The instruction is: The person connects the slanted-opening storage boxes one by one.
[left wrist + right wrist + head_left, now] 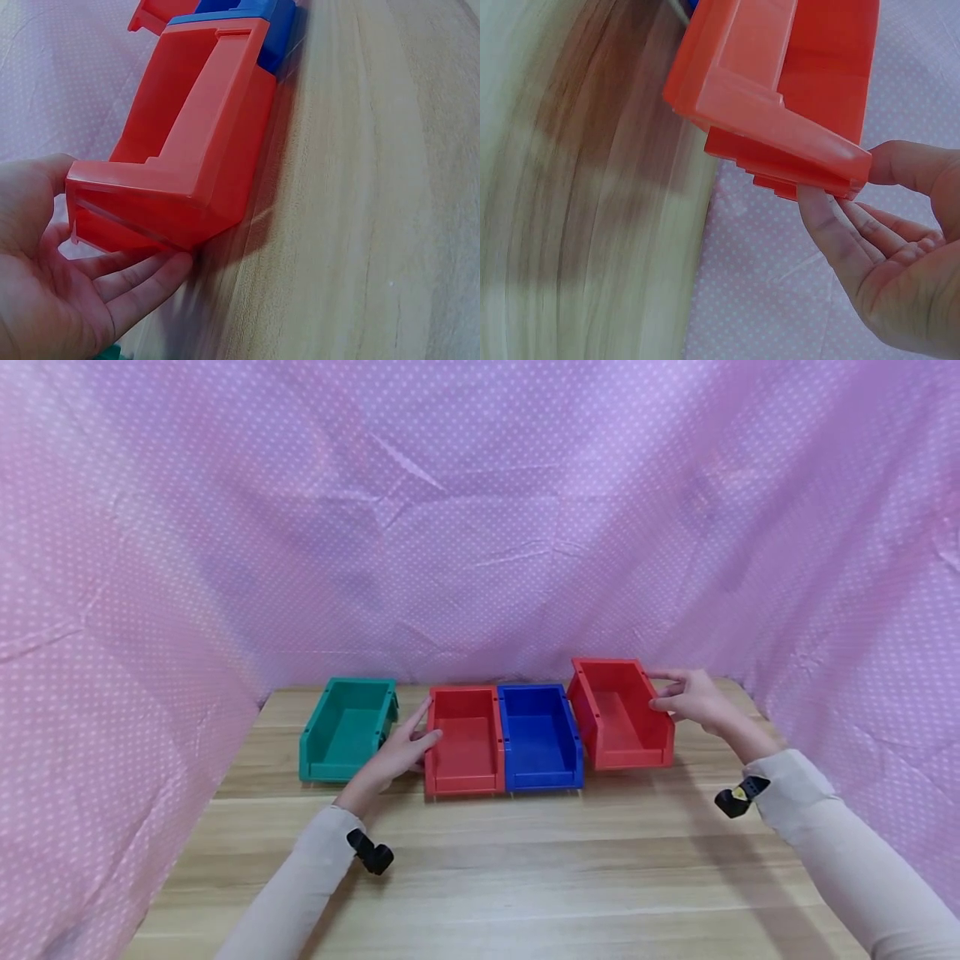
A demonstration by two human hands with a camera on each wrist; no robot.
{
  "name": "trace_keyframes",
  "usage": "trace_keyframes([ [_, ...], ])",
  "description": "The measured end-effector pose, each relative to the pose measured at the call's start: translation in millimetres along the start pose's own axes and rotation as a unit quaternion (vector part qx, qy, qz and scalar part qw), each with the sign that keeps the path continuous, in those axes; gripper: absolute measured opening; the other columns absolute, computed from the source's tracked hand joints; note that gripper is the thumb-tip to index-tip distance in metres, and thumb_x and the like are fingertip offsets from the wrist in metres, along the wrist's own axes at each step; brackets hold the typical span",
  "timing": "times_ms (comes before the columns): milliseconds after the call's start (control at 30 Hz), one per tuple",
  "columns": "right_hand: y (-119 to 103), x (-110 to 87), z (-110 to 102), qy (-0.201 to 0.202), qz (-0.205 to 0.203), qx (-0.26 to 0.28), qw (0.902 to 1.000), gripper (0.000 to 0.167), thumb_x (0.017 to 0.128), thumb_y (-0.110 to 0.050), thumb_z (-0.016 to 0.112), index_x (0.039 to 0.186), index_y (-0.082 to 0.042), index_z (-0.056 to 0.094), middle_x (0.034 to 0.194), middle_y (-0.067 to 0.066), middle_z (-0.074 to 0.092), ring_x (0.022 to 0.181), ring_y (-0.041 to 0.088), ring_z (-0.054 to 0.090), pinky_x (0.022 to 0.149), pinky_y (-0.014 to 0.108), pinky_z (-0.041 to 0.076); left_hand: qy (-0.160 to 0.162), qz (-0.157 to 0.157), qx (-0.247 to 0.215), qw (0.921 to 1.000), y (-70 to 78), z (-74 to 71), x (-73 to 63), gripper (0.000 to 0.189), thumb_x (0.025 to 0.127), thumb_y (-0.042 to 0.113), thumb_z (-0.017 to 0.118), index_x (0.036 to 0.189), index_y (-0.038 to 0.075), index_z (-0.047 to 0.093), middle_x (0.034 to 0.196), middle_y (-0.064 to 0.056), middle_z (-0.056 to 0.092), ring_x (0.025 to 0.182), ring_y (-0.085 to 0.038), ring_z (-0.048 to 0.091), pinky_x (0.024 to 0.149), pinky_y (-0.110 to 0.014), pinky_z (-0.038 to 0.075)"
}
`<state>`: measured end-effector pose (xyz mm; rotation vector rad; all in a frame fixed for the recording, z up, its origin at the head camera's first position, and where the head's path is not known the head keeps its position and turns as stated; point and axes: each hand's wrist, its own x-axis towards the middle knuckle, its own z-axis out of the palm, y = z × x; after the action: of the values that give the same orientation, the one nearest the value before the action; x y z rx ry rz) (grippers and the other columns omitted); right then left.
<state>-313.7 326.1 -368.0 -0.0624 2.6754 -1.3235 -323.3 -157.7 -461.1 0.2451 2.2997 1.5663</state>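
Observation:
My right hand (pixel 699 700) pinches the right side rim of a red storage bin (pixel 618 722), which is raised and tilted at the right end of the row. The right wrist view shows the thumb at the rim and the fingers under it, against the side wall. My left hand (pixel 395 753) rests against the left side of another red bin (pixel 464 756), its fingers mostly straight along the wall in the left wrist view. Between the two red bins sits a blue bin (pixel 538 747), side against side with the left red one. All three bins have no contents.
A green bin (pixel 348 739) stands apart on the left, just beyond my left hand. Pink dotted cloth (pixel 480 527) hangs behind and on both sides of the wooden table (pixel 510 877). Small wrist cameras sit on both sleeves.

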Motion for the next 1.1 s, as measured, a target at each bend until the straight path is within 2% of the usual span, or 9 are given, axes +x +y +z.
trace_keyframes([
  [200, 1, -1.5, 3, -0.001, -0.001, 0.004, 1.0, 0.063, 0.095, -0.002, 0.065, 0.15, 0.011, 0.038, 0.125, 0.041, 0.061, 0.088, 0.019, 0.074, 0.074, 0.041, 0.065, -0.001, -0.002, -0.005, 1.0, -3.8, 0.6, -2.7, 0.08, 0.104, 0.035, 0.057, 0.164, 0.039, 0.004, 0.163, -0.023, 0.031, 0.135, -0.045, 0.053, 0.092, -0.048, 0.061],
  [400, 0, -2.0, 3, 0.002, 0.002, 0.005, 1.0, 0.064, 0.094, -0.003, 0.066, 0.15, 0.011, 0.039, 0.125, 0.041, 0.061, 0.089, 0.019, 0.074, 0.074, 0.04, 0.065, 0.0, -0.005, -0.011, 0.9999, -2.6, 1.7, -3.9, 0.079, 0.104, 0.036, 0.057, 0.164, 0.039, 0.005, 0.162, -0.023, 0.034, 0.125, -0.042, 0.061, 0.088, -0.046, 0.062],
  [633, 3, -5.0, 3, 0.001, 0.008, 0.012, 0.9999, 0.065, 0.094, -0.003, 0.066, 0.151, 0.011, 0.038, 0.127, 0.041, 0.06, 0.09, 0.019, 0.073, 0.074, 0.04, 0.065, 0.0, -0.004, -0.008, 1.0, -3.0, 3.6, -4.5, 0.079, 0.105, 0.032, 0.056, 0.164, 0.039, 0.004, 0.162, -0.023, 0.033, 0.131, -0.044, 0.056, 0.089, -0.046, 0.062],
  [833, 8, -8.5, 4, -0.007, 0.008, 0.013, 0.9999, 0.064, 0.095, -0.003, 0.065, 0.15, 0.013, 0.038, 0.129, 0.043, 0.058, 0.093, 0.021, 0.073, 0.075, 0.041, 0.065, 0.002, -0.011, -0.013, 0.9999, -3.7, 8.9, -8.9, 0.078, 0.105, 0.034, 0.056, 0.164, 0.038, 0.005, 0.161, -0.023, 0.036, 0.126, -0.042, 0.061, 0.088, -0.046, 0.062],
  [1100, 3, -4.1, -2, -0.012, -0.003, 0.004, 0.9999, 0.065, 0.093, -0.001, 0.065, 0.149, 0.015, 0.036, 0.117, 0.038, 0.065, 0.082, 0.015, 0.073, 0.07, 0.038, 0.065, 0.012, -0.013, -0.01, 0.9998, 2.0, 12.8, -14.7, 0.079, 0.105, 0.036, 0.056, 0.164, 0.039, 0.005, 0.161, -0.024, 0.035, 0.124, -0.041, 0.062, 0.088, -0.047, 0.062],
])
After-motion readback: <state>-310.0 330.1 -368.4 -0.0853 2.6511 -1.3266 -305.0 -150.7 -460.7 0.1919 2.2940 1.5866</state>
